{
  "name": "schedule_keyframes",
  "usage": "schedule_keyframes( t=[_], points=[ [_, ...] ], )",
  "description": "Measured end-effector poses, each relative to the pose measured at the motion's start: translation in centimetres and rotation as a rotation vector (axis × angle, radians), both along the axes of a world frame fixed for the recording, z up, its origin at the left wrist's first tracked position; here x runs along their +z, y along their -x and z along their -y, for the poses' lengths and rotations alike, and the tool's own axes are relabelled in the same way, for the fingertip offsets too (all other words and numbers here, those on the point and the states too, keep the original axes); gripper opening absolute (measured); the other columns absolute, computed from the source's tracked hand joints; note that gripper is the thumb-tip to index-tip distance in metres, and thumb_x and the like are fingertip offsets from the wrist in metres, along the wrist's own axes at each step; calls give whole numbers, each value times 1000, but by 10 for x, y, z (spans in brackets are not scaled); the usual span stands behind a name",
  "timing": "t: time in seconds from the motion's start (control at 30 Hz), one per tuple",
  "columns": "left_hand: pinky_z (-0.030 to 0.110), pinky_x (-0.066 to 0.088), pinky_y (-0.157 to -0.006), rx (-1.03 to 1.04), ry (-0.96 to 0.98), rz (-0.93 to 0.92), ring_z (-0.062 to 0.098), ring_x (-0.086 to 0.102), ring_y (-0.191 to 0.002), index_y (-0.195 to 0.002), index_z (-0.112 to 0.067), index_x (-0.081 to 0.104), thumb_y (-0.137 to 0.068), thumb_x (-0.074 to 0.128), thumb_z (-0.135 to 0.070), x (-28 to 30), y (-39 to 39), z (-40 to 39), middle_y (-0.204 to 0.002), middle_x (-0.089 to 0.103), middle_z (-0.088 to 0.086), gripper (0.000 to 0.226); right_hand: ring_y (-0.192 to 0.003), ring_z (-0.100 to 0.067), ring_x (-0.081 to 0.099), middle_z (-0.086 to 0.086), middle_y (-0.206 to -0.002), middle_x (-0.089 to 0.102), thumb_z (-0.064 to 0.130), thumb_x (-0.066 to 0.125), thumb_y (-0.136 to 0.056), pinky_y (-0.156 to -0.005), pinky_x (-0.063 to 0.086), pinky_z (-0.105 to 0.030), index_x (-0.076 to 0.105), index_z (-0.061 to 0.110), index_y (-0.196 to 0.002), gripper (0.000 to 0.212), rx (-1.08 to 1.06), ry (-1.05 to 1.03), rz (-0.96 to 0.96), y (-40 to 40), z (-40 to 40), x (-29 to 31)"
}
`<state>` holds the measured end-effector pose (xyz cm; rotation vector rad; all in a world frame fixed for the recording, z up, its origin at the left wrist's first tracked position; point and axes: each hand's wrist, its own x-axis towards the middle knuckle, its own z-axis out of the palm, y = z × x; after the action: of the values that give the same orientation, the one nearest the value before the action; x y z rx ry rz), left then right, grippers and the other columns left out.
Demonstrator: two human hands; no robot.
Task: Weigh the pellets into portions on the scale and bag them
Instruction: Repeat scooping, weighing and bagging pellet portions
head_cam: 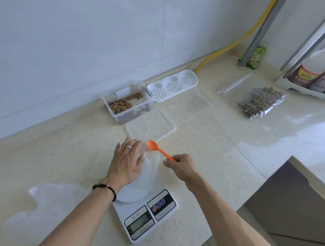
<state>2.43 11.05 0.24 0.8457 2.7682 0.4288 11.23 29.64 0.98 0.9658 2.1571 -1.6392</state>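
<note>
Counter, weighing station. Scale (144,214): near the front edge, display toward me, reading too blurred to make out. My left hand (127,162): fingers straight, lying flat over the scale's round plate and what looks like a clear cup (150,161) standing there; I cannot tell if the cup holds anything. My right hand (180,164): fingers pinched on the handle of the orange spoon (159,149), bowl of the spoon empty, raised just beyond the cup. Pellets (125,105): mostly in the open clear tub (127,104) against the back wall, well behind the scale. Lid (150,126): flat on the counter between tub and scale. Filled bags (260,102): lying together toward the right end of the counter, near the bottle rack (306,89). White tray (173,84): beside the tub at the wall. Step in hand, as I judge it: steadying the cup on the scale before scooping a fresh portion. Next move calls for reaching the spoon over the lid into the tub, lifting a level scoop, and taking my left hand off the plate so its weight does not spoil the reading.
</note>
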Motion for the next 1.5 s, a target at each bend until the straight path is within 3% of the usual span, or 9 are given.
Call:
schedule_keyframes(
  t=[0.2,0.37,0.57,0.73,0.9,1.07,1.2,1.3,1.5],
  points=[
    [46,4,-119,-75,103,77,17,8,-148,-140,-19,42,-99,44,-36,7,7,3,-154,32,0,45,-54,-10,39,3,-61,46,40,77,-81,-54,37,-24,72,6,-84,35,27,-21,2,8,10,6],
    [47,4,-120,-85,103,162,16,12,-148,-130,-19,51,-97,48,-35,13,19,-2,-149,37,0,36,-49,-8,36,13,-49,42,44,53,-99,-49,31,-20,71,9,-88,41,-58,-63,-80,12,10,13],
    [44,17,-117,-28,-35,164,15,52,-111,-90,-22,57,-95,53,-23,19,23,-4,-109,57,-6,6,-62,-11,48,-3,-73,55,16,50,-100,-53,40,-20,62,11,-98,13,-35,-70,-139,13,2,12],
    [30,47,-89,113,-281,340,10,61,-100,-86,-22,61,-93,58,-23,50,28,-4,-98,66,-10,8,-55,-12,36,1,-62,41,37,67,-90,-50,33,-24,66,16,-75,26,-8,36,-213,24,-3,32],
    [19,50,-79,219,-524,465,7,68,-80,-83,-14,63,-94,60,-15,95,39,-7,-81,72,-3,11,-46,-5,38,14,-50,54,13,71,-82,-47,32,-20,76,15,-86,7,170,103,-260,52,-14,71],
    [22,52,-77,285,-729,521,10,67,-71,-83,-10,62,-94,60,-7,120,45,0,-74,68,2,11,-44,-13,25,-19,-81,73,-2,59,-85,-43,17,-24,70,1,-101,20,335,331,-249,70,-22,114],
    [15,50,-66,325,-818,516,6,65,-63,-91,1,60,-94,58,-3,135,44,2,-75,64,9,6,-48,-12,27,-16,-81,74,2,62,-86,-45,22,-22,68,10,-110,26,536,219,-251,77,-22,135],
    [20,52,-68,345,-789,492,10,64,-65,-90,4,60,-95,58,-7,142,43,5,-74,66,8,12,-47,-6,41,-11,-76,75,6,62,-86,-49,32,-17,70,14,-103,20,594,28,-274,80,-18,146],
    [26,47,-72,319,-376,379,11,58,-73,-89,-15,63,-100,38,-13,136,42,39,-78,65,0,27,-69,-8,64,-6,-70,74,5,57,-89,-65,44,-22,69,14,-95,16,495,-195,-329,87,-24,155]
  ],
)
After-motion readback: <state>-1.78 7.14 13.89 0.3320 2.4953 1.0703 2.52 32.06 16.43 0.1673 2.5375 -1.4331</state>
